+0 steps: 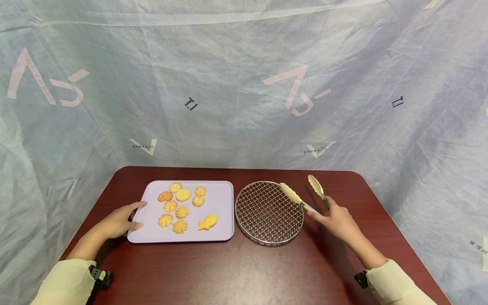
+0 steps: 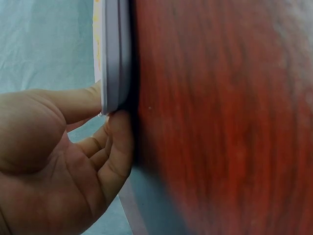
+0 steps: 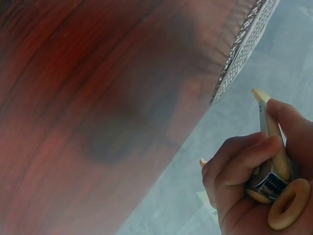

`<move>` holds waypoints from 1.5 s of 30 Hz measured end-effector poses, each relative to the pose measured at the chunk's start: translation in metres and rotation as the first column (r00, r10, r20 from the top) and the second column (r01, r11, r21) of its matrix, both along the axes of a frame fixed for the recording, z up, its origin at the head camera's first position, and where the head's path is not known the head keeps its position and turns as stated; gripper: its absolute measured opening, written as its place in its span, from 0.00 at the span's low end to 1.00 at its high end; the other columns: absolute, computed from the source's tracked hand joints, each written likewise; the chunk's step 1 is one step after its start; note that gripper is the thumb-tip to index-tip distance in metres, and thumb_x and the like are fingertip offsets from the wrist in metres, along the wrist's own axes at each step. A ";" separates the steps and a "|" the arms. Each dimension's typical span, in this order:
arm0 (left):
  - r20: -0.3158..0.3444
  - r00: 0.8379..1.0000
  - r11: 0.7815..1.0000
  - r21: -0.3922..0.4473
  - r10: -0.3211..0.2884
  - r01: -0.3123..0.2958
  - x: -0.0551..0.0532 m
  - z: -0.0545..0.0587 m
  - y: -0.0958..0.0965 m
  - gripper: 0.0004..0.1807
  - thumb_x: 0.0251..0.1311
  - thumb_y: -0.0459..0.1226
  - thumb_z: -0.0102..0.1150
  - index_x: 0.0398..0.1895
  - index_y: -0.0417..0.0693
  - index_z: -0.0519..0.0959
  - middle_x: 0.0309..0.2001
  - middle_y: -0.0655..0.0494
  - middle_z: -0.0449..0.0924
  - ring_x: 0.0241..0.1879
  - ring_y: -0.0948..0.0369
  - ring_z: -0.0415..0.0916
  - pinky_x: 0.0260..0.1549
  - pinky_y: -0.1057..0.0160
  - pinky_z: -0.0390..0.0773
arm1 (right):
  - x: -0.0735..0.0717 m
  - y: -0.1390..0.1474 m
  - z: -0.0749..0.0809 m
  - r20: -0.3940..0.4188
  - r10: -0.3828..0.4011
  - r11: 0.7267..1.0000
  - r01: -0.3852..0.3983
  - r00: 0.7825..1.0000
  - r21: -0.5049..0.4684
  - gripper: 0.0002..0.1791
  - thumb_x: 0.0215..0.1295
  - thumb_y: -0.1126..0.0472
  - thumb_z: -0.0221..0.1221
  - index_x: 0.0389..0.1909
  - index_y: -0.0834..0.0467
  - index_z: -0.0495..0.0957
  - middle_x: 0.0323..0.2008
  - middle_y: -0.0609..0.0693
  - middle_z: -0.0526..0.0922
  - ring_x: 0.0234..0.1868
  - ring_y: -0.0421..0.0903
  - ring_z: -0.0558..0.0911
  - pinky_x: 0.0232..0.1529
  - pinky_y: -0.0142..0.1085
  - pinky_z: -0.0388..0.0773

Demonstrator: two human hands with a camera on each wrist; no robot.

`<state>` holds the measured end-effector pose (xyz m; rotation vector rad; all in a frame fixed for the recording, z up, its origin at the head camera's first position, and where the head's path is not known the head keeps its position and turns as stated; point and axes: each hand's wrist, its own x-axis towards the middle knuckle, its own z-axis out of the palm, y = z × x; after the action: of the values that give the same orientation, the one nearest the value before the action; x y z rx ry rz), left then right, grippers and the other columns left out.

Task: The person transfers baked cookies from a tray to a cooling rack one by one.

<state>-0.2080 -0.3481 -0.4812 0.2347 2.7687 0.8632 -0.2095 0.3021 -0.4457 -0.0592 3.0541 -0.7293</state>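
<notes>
At the left, a pale lilac tray (image 1: 221, 212) carries several cookies (image 1: 182, 212), among them a fish-shaped one (image 1: 207, 221). My left hand (image 1: 118, 221) grips the tray's left edge; in the left wrist view the thumb lies over the rim and the fingers are curled beneath it. My right hand (image 1: 338, 220) holds a pair of tongs (image 1: 291, 194) with cream tips and metal arms. The tongs' two arms are spread apart with nothing between the tips. One tip is over the right edge of a round wire rack (image 1: 268, 214).
The dark red-brown wooden table (image 1: 248, 275) supports the tray and rack side by side, a narrow gap between them. Behind the table hangs a grey-blue cloth (image 1: 228, 84) with printed marks, and it also runs along both sides.
</notes>
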 end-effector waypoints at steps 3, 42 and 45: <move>-0.005 1.000 1.000 -0.001 0.001 -0.001 0.001 0.001 0.001 0.39 0.63 0.31 0.69 0.72 0.26 0.61 0.36 0.44 0.71 0.34 0.54 0.69 0.30 0.58 0.70 | 0.001 -0.003 0.001 -0.003 0.007 1.000 -0.007 1.000 -0.005 0.53 0.65 0.33 0.65 0.75 0.69 0.59 0.35 0.56 0.86 0.43 0.57 0.85 0.43 0.55 0.79; 0.007 1.000 0.999 0.022 0.023 -0.023 0.004 0.006 0.005 0.39 0.63 0.30 0.68 0.73 0.26 0.61 0.35 0.45 0.69 0.30 0.55 0.68 0.26 0.59 0.71 | 0.012 -0.050 0.009 -0.031 0.131 0.991 -0.130 0.991 0.031 0.55 0.62 0.37 0.69 0.76 0.69 0.59 0.20 0.47 0.70 0.24 0.44 0.71 0.30 0.41 0.72; 0.003 1.000 1.000 0.019 0.022 -0.022 0.004 0.006 0.005 0.39 0.63 0.30 0.68 0.73 0.25 0.61 0.35 0.45 0.69 0.30 0.55 0.68 0.26 0.59 0.70 | 0.012 -0.053 0.010 -0.039 0.146 0.989 -0.145 0.989 0.020 0.54 0.62 0.38 0.70 0.76 0.69 0.60 0.21 0.46 0.71 0.23 0.43 0.71 0.29 0.40 0.71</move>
<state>-0.2040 -0.3430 -0.4754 0.2070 2.7670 0.8948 -0.1972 0.2488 -0.4356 -0.2973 3.0521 -0.7002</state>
